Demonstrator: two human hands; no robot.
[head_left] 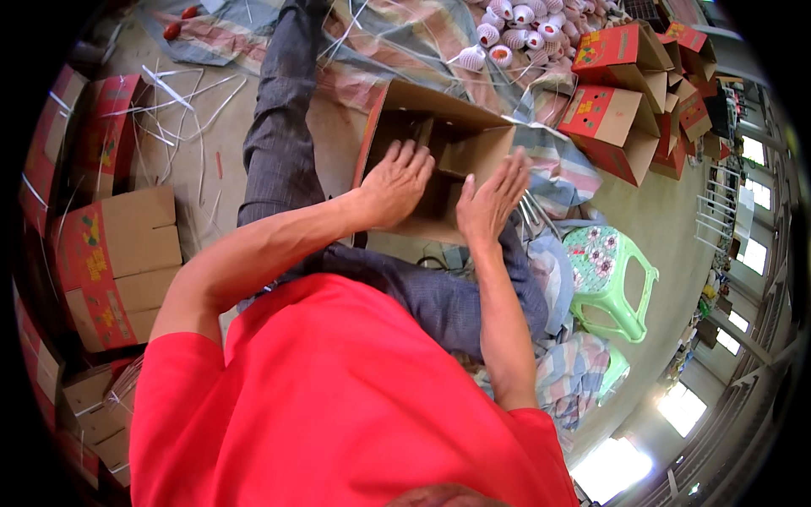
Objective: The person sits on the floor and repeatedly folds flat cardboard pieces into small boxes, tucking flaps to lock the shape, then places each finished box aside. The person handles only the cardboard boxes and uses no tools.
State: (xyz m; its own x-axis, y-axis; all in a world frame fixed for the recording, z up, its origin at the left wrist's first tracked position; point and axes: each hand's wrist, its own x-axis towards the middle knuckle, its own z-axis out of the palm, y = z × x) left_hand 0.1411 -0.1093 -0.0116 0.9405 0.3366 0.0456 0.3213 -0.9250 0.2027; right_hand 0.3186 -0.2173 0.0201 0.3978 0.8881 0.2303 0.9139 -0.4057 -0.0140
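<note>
- Over the open-topped brown cardboard box, the left hand is unclenched, fingers extended, holding nothing I can see.
- By its right rim, the slightly blurred right hand is flat-palmed; contact, I can't tell.
- The box sits beside the person's outstretched dark-trousered leg.
- Beyond: foam-netted red fruit heaped near a striped plastic sheet.

My left hand covers part of the open carton; contact with its divider cannot be confirmed. My right hand's fingertips are blurred. The upper edge crops the net-wrapped fruit pile and my trouser leg. Distant clutter is too small to identify.
</note>
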